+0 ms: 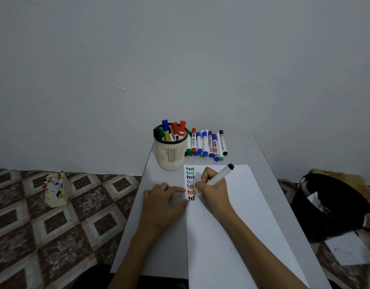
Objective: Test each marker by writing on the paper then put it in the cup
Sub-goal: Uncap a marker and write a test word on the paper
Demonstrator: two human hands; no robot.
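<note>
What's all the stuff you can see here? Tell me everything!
table: one, pale grey, middle
cup: one, beige, back of table
markers in cup: several, blue, red, green
lying markers: about ten, mostly blue, right of cup
paper: one, white, on table, seven "test" words
box: one, cream, floor left
bin: one, black, floor right
loose sheet: one, white, floor right
left hand: rests on paper edge
right hand: grips white marker, writing

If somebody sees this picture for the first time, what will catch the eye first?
The right hand writes with a white marker on the paper, under a column of coloured "test" words. Behind, a cream cup holds capped markers, and a loose row lies beside it.
</note>
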